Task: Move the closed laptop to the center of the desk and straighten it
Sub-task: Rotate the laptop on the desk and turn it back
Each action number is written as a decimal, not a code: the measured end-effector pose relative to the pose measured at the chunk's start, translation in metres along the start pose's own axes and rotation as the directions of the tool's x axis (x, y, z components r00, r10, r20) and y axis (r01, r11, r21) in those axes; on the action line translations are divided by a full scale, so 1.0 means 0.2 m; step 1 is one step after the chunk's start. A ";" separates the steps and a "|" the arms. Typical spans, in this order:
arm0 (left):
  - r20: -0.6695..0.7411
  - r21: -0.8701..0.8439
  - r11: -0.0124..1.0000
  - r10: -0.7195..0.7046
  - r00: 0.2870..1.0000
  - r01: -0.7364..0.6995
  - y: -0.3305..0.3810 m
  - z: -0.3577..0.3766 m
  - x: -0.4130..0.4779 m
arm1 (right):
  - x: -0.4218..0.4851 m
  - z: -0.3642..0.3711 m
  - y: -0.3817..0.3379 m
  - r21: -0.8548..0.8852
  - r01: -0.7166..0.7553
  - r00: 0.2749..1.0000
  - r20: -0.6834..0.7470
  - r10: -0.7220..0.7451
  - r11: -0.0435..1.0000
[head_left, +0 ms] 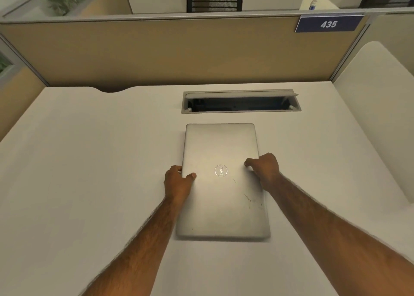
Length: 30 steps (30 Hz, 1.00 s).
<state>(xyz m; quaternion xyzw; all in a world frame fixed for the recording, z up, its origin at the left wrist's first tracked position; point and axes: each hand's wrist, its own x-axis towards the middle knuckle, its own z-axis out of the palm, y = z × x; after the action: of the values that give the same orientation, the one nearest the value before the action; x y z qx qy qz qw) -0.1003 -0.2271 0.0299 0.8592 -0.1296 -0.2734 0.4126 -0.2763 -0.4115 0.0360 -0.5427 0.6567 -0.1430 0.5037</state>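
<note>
We see a closed silver laptop [224,183] lying flat on the white desk [89,161], about in the middle from left to right. Its long sides run from the near edge of the desk toward the far edge, so it points away from us. The short far end sits just in front of the open cable slot [240,101] in the desk. The short near end is closer to us and well apart from the near edge. The sides look nearly straight with the desk edges. The round logo on the lid is turned sideways.

Our left hand [178,182] grips the laptop's left long side, with the thumb on top of the lid. Our right hand [264,169] grips the right long side, with fingers curled onto the lid. Both hands hold the laptop around its middle.

Behind the desk stands a tan wall panel [156,51] with a blue sign [328,23] that says 435
</note>
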 end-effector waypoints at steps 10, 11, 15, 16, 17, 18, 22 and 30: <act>0.001 0.046 0.999 -0.021 1.000 0.021 -0.01 0.01 -0.04 | 0.04 0.00 -0.08 -0.117 0.047 0.999 0.008 -0.046 0.992; -0.001 0.048 0.999 -0.022 1.000 0.022 -0.01 0.02 -0.05 | 0.04 0.00 -0.09 -0.130 0.049 0.999 0.010 -0.049 0.990; -0.007 0.067 0.997 -0.031 1.000 0.031 0.00 0.02 -0.06 | 0.05 0.00 -0.11 -0.158 0.055 0.998 0.028 -0.051 0.986; -0.010 0.071 0.997 -0.032 0.999 0.032 0.01 0.03 -0.07 | 0.05 0.01 -0.11 -0.159 0.057 0.998 0.027 -0.053 0.986; -0.013 0.075 0.997 -0.033 0.999 0.033 0.01 0.03 -0.07 | 0.04 0.01 -0.11 -0.161 0.057 0.998 0.024 -0.054 0.985; -0.017 0.080 0.996 -0.032 0.999 0.034 0.01 0.03 -0.08 | 0.04 0.01 -0.12 -0.163 0.056 0.998 0.020 -0.053 0.985; -0.039 0.132 0.991 -0.019 0.999 0.024 0.01 0.03 -0.09 | 0.03 0.02 -0.11 -0.193 0.043 0.999 -0.003 -0.044 0.980; -0.078 0.245 0.969 -0.015 0.997 0.034 0.05 0.06 -0.14 | 0.01 0.06 -0.11 -0.285 0.024 0.996 -0.074 -0.047 0.958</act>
<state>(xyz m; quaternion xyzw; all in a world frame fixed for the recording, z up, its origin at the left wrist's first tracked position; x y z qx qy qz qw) -0.1303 -0.2286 0.0427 0.9151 -0.1361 -0.2274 0.3040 -0.2543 -0.4163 0.0459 -0.6149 0.6801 -0.0778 0.3915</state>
